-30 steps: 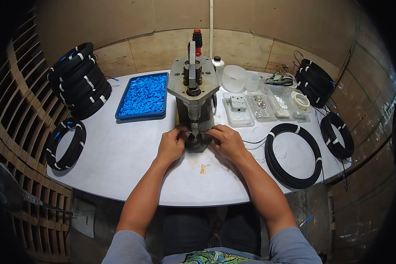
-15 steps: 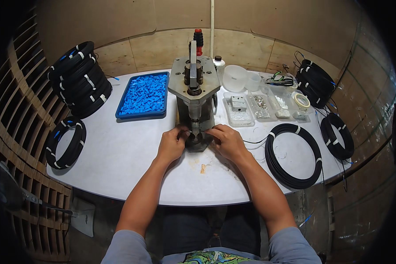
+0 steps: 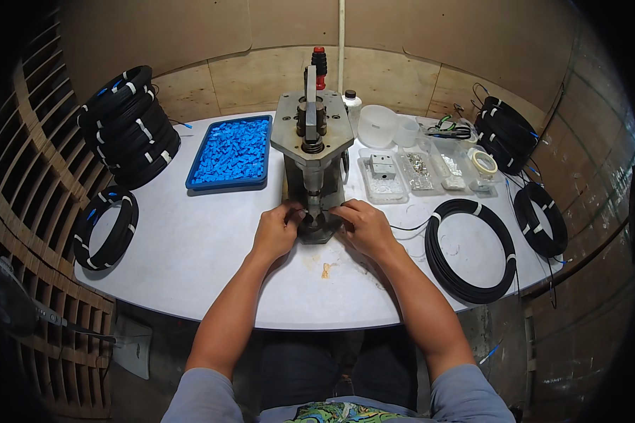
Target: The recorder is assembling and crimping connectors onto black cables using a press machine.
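As my left hand (image 3: 279,224) and right hand (image 3: 364,222) flank the press (image 3: 312,166), clamped or apart I cannot tell, coil (image 3: 432,247) at right.

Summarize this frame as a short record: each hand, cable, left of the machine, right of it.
Left hand: at the metal press's base, fingers bent; grip unclear
Right hand: opposite side of the base; grip unclear
Cable: black, between large coil and right hand
Left: blue tray of blue pieces
Right: translucent tub, metal block

press (image 3: 313,168): grey | cable coil (image 3: 434,243): black, white-banded | tray (image 3: 226,186): blue | tabletop (image 3: 173,247): white
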The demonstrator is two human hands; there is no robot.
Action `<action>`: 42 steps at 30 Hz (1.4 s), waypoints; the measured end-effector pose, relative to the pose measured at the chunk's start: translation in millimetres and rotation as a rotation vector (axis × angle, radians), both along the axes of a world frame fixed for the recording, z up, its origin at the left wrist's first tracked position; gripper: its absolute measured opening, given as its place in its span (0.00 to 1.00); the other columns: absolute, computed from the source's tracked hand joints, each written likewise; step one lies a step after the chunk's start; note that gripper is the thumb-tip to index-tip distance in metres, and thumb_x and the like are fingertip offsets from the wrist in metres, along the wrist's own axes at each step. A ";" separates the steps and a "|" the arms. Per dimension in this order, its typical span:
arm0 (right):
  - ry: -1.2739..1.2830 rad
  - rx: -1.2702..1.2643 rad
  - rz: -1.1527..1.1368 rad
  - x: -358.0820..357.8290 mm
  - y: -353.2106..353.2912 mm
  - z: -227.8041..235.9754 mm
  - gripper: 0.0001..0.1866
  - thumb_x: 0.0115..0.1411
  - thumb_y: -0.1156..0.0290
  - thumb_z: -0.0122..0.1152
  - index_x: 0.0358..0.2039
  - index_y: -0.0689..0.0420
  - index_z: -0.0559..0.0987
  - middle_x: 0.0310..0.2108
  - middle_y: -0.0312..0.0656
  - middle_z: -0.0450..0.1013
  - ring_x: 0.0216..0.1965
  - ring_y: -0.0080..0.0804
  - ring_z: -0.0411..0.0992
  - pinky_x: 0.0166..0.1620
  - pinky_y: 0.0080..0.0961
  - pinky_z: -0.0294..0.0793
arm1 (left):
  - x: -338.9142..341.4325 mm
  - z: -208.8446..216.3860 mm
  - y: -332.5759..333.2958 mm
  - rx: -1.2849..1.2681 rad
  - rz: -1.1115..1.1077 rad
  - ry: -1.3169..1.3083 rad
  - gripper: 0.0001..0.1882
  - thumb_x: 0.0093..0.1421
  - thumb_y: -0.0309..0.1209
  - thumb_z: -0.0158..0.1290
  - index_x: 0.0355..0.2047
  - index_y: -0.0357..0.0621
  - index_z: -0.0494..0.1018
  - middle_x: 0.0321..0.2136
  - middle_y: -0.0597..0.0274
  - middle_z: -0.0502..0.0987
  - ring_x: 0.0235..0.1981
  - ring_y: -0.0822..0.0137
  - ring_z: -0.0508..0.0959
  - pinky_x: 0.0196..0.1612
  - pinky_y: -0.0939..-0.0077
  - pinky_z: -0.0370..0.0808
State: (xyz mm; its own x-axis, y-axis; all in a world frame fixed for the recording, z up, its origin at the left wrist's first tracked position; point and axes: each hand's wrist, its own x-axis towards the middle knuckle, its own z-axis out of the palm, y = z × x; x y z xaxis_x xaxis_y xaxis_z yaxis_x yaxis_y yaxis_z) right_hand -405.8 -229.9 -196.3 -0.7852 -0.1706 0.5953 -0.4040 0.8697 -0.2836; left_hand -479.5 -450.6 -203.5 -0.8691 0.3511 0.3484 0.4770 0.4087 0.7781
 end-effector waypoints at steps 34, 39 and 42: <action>-0.008 -0.015 0.006 -0.3 2.0 -1.8 0.25 0.46 0.83 0.63 0.46 0.49 0.84 0.37 0.39 0.77 0.38 0.41 0.78 0.39 0.34 0.80 | -3.5 -4.9 0.2 0.027 -0.019 0.005 0.10 0.64 0.30 0.56 0.41 0.36 0.79 0.26 0.51 0.82 0.26 0.63 0.81 0.36 0.69 0.77; -0.018 -0.022 0.008 0.4 2.1 -1.8 0.25 0.46 0.83 0.62 0.46 0.49 0.84 0.37 0.39 0.77 0.36 0.41 0.78 0.39 0.33 0.80 | -1.5 -1.7 0.7 0.016 -0.011 -0.009 0.11 0.64 0.30 0.56 0.42 0.36 0.79 0.26 0.51 0.82 0.27 0.62 0.81 0.36 0.69 0.77; -0.015 -0.018 0.007 -0.2 2.9 -3.1 0.25 0.45 0.83 0.62 0.45 0.49 0.84 0.37 0.39 0.77 0.36 0.40 0.78 0.38 0.33 0.80 | -1.9 -1.9 0.5 0.012 -0.014 -0.012 0.11 0.64 0.30 0.56 0.42 0.37 0.80 0.26 0.50 0.82 0.27 0.62 0.81 0.36 0.69 0.77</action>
